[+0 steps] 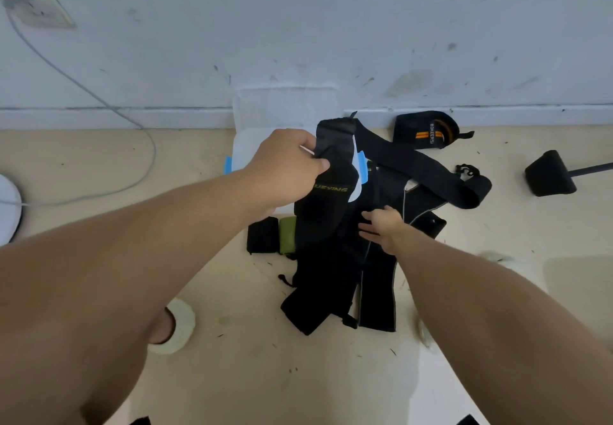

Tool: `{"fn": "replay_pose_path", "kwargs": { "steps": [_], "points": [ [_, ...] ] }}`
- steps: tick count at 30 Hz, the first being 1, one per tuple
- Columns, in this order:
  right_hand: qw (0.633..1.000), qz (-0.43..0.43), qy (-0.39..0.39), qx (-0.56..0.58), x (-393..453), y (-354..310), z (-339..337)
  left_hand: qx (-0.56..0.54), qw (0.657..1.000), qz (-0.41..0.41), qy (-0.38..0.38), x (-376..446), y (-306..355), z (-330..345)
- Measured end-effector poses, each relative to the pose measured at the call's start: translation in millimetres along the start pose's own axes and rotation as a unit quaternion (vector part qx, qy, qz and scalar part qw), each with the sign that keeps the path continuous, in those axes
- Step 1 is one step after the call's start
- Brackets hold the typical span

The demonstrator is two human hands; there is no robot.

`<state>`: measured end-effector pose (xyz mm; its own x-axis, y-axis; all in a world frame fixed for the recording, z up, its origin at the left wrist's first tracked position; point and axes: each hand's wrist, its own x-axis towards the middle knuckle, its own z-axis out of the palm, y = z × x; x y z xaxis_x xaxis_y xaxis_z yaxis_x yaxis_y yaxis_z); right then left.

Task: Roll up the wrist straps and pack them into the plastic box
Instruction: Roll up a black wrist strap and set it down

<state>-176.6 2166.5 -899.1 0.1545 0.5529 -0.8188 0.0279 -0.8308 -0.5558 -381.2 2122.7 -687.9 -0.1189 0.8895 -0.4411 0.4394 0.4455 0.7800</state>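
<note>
Left hand (285,162) pinches the top end of a long black elastic wrist strap (323,212), which hangs toward the floor in front of the clear plastic box (252,146); right hand (381,225), fingers spread, rests on the strap pile just beside it

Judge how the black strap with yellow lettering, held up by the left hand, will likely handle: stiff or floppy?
Probably floppy: the black strap bends and drapes below where the left hand pinches it. Likely light, since a fingertip pinch lifts it. Unlikely to roll away, because it lies flat and unrolled.
</note>
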Motion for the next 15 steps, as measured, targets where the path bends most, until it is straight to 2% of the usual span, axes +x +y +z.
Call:
{"fn": "replay_pose_path", "kwargs": {
  "steps": [5, 9, 15],
  "points": [
    [0.993, -0.015, 0.067, -0.096, -5.9, 1.7, -4.9, -0.007, 1.0, -0.004, 0.007, -7.7, 0.8, -8.9],
    [0.952, -0.145, 0.164, -0.215, -26.2, -18.0, -28.0, -0.027, 0.999, 0.001, 0.022, -18.1, 2.4, -19.3],
    [0.898, -0.309, 0.193, -0.247, -91.4, -77.0, -70.5, -0.044, 0.999, 0.028, 0.015, -46.5, 6.2, -34.1]
  ]
}}
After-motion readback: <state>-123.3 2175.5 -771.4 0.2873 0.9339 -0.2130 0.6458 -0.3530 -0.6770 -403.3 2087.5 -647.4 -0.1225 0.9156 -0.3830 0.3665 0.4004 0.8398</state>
